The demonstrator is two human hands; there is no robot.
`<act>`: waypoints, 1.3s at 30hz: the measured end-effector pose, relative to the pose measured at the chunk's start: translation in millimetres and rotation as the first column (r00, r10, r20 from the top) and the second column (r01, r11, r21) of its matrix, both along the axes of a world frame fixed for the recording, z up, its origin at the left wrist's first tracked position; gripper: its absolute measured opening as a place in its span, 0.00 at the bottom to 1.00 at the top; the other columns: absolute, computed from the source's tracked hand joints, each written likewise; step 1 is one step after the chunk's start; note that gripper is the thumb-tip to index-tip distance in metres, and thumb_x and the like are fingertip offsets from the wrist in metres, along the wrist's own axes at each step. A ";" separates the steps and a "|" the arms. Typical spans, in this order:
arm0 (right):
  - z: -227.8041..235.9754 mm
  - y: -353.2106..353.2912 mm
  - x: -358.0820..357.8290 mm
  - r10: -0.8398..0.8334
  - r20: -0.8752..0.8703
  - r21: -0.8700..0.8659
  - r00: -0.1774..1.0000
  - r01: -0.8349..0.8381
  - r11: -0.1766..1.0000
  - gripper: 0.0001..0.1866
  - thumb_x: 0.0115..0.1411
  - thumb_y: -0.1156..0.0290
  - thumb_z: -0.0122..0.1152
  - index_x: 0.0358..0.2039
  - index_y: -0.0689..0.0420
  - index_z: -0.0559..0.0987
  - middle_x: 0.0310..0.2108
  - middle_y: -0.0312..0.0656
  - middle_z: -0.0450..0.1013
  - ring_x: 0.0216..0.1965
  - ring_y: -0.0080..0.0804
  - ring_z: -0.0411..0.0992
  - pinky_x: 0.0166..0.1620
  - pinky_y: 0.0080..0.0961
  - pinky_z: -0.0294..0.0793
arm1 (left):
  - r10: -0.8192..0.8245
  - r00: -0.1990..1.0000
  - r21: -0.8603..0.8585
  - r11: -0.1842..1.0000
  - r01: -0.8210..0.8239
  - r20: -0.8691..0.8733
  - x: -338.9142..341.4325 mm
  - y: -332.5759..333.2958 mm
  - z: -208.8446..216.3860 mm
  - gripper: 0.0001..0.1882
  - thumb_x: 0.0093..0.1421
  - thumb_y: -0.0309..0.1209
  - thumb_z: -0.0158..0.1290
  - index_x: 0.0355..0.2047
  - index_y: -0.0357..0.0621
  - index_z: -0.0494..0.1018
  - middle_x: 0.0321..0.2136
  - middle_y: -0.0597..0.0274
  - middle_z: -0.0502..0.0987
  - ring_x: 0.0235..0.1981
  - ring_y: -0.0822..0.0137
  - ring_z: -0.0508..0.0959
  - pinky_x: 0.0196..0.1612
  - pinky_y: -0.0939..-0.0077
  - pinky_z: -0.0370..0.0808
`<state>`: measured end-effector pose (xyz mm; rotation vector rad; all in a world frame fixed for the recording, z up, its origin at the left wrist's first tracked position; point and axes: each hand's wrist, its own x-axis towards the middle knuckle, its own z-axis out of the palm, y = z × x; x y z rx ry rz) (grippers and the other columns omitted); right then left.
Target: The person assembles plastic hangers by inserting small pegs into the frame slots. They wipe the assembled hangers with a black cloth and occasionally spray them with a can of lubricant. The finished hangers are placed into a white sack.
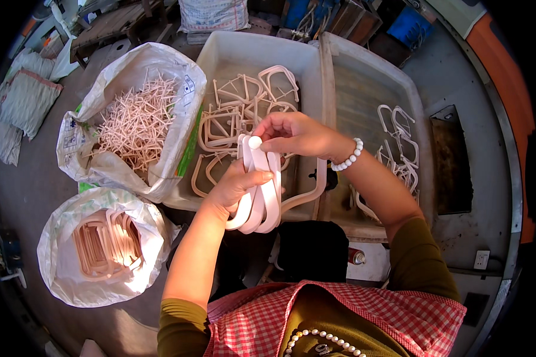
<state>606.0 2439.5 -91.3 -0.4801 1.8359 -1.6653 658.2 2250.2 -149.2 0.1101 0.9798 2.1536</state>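
By tubs (326, 89), left grip (235, 187) clasps pink handles (259, 205); right grip (295, 135) seemingly pinches white knob (255, 143).

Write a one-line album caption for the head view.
Left hand holds pale pink curved pieces, right hand at their upper ends, two open white sacks to the left.

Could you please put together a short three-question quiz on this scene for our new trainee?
1. Fill in: the bunch of pale pink pieces is gripped around its middle by the ____.
2. True or false: the white bead bracelet is worn on the left wrist.
3. Which shows lower in the view: the sack of thin pink sticks or the sack of stacked pink frames?

Key: 1. Left hand. 2. False; it is on the right wrist. 3. The sack of stacked pink frames.
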 end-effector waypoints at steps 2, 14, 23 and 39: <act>-2.3 -3.8 0.1 -0.022 -0.026 0.036 0.999 0.023 0.999 0.10 0.56 0.74 0.60 0.37 0.61 0.73 0.29 0.33 0.71 0.30 0.16 0.69 0.31 0.14 0.70 | 0.000 1.000 -0.012 1.000 0.000 -0.003 -0.3 -0.3 -1.5 0.31 0.45 0.28 0.59 0.51 0.36 0.63 0.37 0.54 0.72 0.34 0.62 0.77 0.38 0.66 0.77; 3.9 -11.9 3.4 0.014 0.012 0.075 1.000 -0.015 0.997 0.10 0.53 0.76 0.62 0.35 0.62 0.73 0.28 0.33 0.71 0.29 0.17 0.68 0.32 0.15 0.71 | -0.067 0.998 -0.062 0.996 0.067 0.004 6.9 -7.9 -2.0 0.27 0.47 0.28 0.58 0.48 0.36 0.65 0.35 0.56 0.74 0.32 0.61 0.78 0.37 0.67 0.78; 19.6 -16.6 11.3 0.034 -0.206 0.095 0.978 -0.015 0.995 0.13 0.57 0.72 0.55 0.43 0.62 0.76 0.31 0.36 0.75 0.31 0.18 0.72 0.32 0.17 0.73 | -0.050 0.999 0.034 0.998 0.050 0.003 11.7 -17.8 5.9 0.24 0.48 0.30 0.59 0.46 0.38 0.67 0.33 0.57 0.74 0.32 0.62 0.78 0.39 0.66 0.78; 25.5 -20.1 20.2 0.131 -0.537 0.248 0.834 0.008 0.969 0.10 0.58 0.67 0.55 0.34 0.59 0.78 0.23 0.43 0.76 0.24 0.30 0.74 0.31 0.25 0.72 | -0.023 1.000 -0.026 0.999 0.023 0.008 13.0 -20.8 0.8 0.25 0.48 0.25 0.55 0.49 0.35 0.66 0.36 0.58 0.74 0.35 0.65 0.77 0.39 0.70 0.76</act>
